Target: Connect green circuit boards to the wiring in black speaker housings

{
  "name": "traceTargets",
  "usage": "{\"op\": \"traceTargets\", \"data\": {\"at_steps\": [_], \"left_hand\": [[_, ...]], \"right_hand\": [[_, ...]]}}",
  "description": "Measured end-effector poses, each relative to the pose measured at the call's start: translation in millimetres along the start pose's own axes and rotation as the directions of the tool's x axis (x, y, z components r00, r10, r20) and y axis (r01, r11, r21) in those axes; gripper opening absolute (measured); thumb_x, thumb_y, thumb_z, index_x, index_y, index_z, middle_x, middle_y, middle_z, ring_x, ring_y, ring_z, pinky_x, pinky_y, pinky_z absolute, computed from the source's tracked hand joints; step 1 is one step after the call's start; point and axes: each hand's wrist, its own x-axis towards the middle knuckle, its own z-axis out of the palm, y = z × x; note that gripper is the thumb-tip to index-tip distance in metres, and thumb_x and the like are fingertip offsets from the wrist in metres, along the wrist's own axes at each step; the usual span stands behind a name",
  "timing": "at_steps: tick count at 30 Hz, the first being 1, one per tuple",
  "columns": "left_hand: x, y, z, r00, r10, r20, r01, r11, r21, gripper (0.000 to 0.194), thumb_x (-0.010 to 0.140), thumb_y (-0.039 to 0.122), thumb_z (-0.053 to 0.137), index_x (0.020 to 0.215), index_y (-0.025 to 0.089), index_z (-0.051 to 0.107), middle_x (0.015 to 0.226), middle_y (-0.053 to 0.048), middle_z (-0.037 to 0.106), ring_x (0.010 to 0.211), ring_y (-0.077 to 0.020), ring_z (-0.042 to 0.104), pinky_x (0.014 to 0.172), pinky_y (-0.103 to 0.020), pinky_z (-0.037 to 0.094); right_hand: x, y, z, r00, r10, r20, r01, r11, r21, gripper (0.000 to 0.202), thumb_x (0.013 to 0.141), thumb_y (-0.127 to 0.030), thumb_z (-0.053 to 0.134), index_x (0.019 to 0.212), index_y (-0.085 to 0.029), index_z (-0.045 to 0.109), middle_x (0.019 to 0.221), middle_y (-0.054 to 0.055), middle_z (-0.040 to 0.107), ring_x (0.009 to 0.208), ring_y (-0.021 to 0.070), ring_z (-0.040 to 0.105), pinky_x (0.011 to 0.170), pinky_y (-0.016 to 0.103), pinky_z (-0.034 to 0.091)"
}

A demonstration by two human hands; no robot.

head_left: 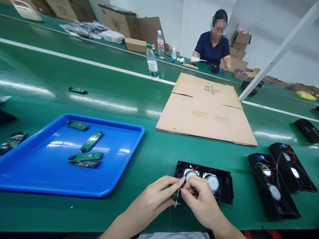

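Observation:
A black speaker housing (225,186) with two round silver speakers (213,182) lies on the green table in front of me. My left hand (161,194) is at its left end, fingers closed around a small dark part whose edge sticks out below the fingertips. My right hand (199,196) pinches at the same spot, over the left speaker, with a thin wire at its fingertips. A red wire with a white connector (191,167) rises just above my hands. The fingers hide much of what they hold.
A blue tray (104,191) with several green circuit boards (91,142) is at the left. Flattened cardboard (206,113) lies ahead. Two more black housings (276,196) stand at the right. A bottle (152,64) and a seated person (213,46) are farther back.

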Motion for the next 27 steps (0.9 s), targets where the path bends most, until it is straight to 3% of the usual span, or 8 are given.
{"op": "traceTargets", "data": {"at_steps": [4, 10, 16, 20, 23, 25, 27], "left_hand": [[-0.3, -0.8, -1.3, 0.995, -0.056, 0.081, 0.064, 0.993, -0.100, 0.043, 0.092, 0.018, 0.038, 0.133, 0.031, 0.040, 0.108, -0.005, 0.062, 0.095, -0.0154, 0.060, 0.081, -0.023, 0.051], [0.5, -0.4, -2.3, 0.949, -0.145, 0.279, 0.203, 0.960, -0.191, 0.048, 0.083, 0.006, 0.051, 0.126, 0.029, 0.050, 0.105, -0.003, 0.063, 0.096, -0.0172, 0.058, 0.085, -0.025, 0.049], [1.0, 0.8, -0.3, 0.958, -0.128, 0.257, 0.170, 0.974, -0.151, 0.061, 0.083, 0.002, 0.047, 0.134, 0.033, 0.037, 0.103, -0.003, 0.060, 0.096, -0.0156, 0.056, 0.084, -0.024, 0.048], [3.5, 3.6, -1.6, 0.964, -0.118, 0.237, 0.145, 0.984, -0.099, 0.057, 0.085, 0.005, 0.044, 0.135, 0.033, 0.037, 0.101, -0.003, 0.062, 0.093, -0.0157, 0.058, 0.081, -0.024, 0.049], [2.0, 2.9, -3.3, 0.977, -0.108, 0.186, 0.124, 0.990, -0.072, 0.047, 0.088, 0.011, 0.042, 0.131, 0.030, 0.043, 0.105, -0.003, 0.064, 0.094, -0.0149, 0.059, 0.082, -0.022, 0.048], [-2.6, 2.1, -6.6, 0.987, -0.119, 0.104, 0.124, 0.991, -0.044, 0.038, 0.088, 0.018, 0.045, 0.125, 0.027, 0.050, 0.107, -0.003, 0.065, 0.098, -0.0163, 0.058, 0.085, -0.023, 0.047], [-9.1, 2.8, -13.2, 0.974, -0.227, 0.027, 0.227, 0.974, -0.021, 0.031, 0.087, 0.028, 0.049, 0.116, 0.026, 0.057, 0.101, -0.003, 0.067, 0.095, -0.0182, 0.059, 0.080, -0.023, 0.049]], "right_hand": [[2.6, -0.6, -3.9, 0.996, -0.018, 0.084, 0.015, 0.999, 0.028, 0.020, 0.074, -0.022, 0.047, 0.056, -0.019, 0.039, 0.057, -0.004, 0.039, 0.054, 0.0090, 0.035, 0.049, 0.021, 0.026], [7.0, -0.6, -13.9, 0.967, -0.034, 0.253, 0.020, 0.998, 0.058, 0.022, 0.072, -0.021, 0.048, 0.054, -0.019, 0.036, 0.056, -0.004, 0.036, 0.055, 0.0094, 0.034, 0.051, 0.022, 0.026], [6.9, 6.1, -11.7, 0.973, 0.007, 0.231, -0.046, 0.986, 0.163, 0.022, 0.072, -0.022, 0.051, 0.054, -0.019, 0.039, 0.053, -0.006, 0.034, 0.052, 0.0090, 0.032, 0.049, 0.021, 0.026], [8.1, 7.1, -8.1, 0.975, -0.027, 0.222, -0.016, 0.982, 0.191, 0.023, 0.074, -0.022, 0.053, 0.054, -0.019, 0.041, 0.053, -0.006, 0.035, 0.052, 0.0090, 0.035, 0.049, 0.021, 0.028], [6.9, 3.6, -14.3, 0.978, -0.072, 0.194, 0.051, 0.992, 0.112, 0.019, 0.080, -0.021, 0.053, 0.062, -0.019, 0.048, 0.061, -0.003, 0.046, 0.060, 0.0104, 0.044, 0.057, 0.021, 0.035], [2.3, 3.4, -26.6, 0.981, -0.129, 0.142, 0.130, 0.991, 0.000, 0.008, 0.085, -0.020, 0.049, 0.080, -0.020, 0.056, 0.079, 0.000, 0.056, 0.077, 0.0129, 0.051, 0.071, 0.024, 0.040], [-6.6, 8.1, -43.5, 0.979, -0.179, 0.096, 0.191, 0.972, -0.138, 0.015, 0.090, -0.018, 0.044, 0.097, -0.022, 0.057, 0.093, 0.002, 0.057, 0.090, 0.0145, 0.051, 0.080, 0.026, 0.040]]}}
